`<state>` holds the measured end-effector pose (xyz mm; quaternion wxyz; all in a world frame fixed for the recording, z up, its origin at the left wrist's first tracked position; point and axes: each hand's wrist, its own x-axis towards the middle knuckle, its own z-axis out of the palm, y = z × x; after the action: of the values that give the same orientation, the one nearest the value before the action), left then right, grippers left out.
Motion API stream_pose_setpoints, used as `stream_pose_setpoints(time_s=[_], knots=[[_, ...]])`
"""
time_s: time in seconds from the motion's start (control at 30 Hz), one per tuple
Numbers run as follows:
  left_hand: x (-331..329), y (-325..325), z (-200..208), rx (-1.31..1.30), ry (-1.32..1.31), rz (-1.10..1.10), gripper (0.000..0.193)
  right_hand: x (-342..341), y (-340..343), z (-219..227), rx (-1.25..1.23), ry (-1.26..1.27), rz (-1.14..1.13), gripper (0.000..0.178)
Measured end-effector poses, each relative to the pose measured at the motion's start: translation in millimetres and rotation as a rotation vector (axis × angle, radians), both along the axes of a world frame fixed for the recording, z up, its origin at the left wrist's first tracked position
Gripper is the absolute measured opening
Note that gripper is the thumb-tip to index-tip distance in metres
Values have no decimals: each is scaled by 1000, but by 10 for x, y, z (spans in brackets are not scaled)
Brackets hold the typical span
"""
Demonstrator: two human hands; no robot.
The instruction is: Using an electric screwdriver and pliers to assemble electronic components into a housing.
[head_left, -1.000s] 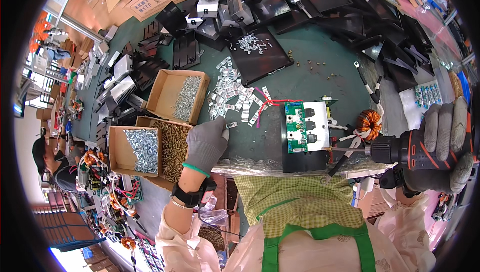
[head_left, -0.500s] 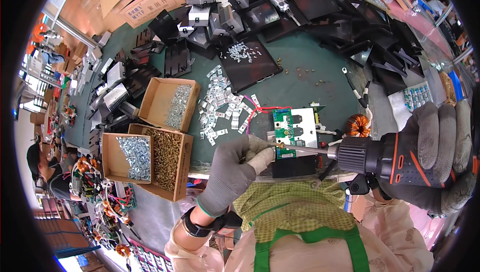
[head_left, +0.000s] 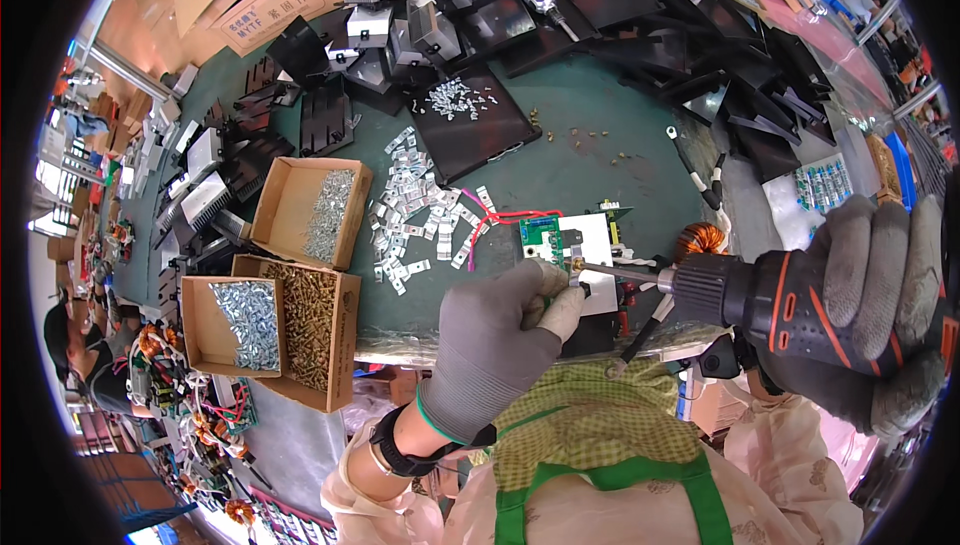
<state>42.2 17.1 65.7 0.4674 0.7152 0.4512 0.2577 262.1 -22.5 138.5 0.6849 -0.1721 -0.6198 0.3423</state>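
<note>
My right hand (head_left: 875,295), in a grey glove, grips a black power screwdriver (head_left: 770,300) with orange trim. Its long bit (head_left: 625,273) points left, and a small brass-coloured screw (head_left: 577,265) shows at the tip. My left hand (head_left: 505,330), also gloved, is closed in a pinch beside that tip, over the near part of a green circuit board (head_left: 541,236); what its fingertips hold is hidden. The board lies against a white plate (head_left: 597,237), with red wires (head_left: 510,215) running off to the left. A black part (head_left: 592,337) sits below the plate.
Left of the work stand cardboard boxes of silver screws (head_left: 255,325) and brass screws (head_left: 312,325). Small metal clips (head_left: 430,220) lie scattered beside a black panel (head_left: 480,130) bearing small screws. Black panels and heatsinks are heaped behind. A copper coil (head_left: 702,242) lies to the right.
My left hand has moved right and slightly up, and now covers the near part of the board. The bit tip has shifted right and up with it. The whole view has shifted slightly.
</note>
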Motion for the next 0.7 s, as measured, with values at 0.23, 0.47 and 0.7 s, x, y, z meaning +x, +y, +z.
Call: stream_pose_setpoints(time_s=[0.23, 0.47, 0.7], knots=[[123, 36, -162, 522, 259, -38, 15, -70, 105, 1, -130, -48, 7, 34], [139, 108, -92, 488, 337, 10, 36, -171, 259, 33, -34, -139, -80, 40], [96, 275, -2, 388, 413, -179, 53, -142, 507, 27, 168, -203, 49, 55]])
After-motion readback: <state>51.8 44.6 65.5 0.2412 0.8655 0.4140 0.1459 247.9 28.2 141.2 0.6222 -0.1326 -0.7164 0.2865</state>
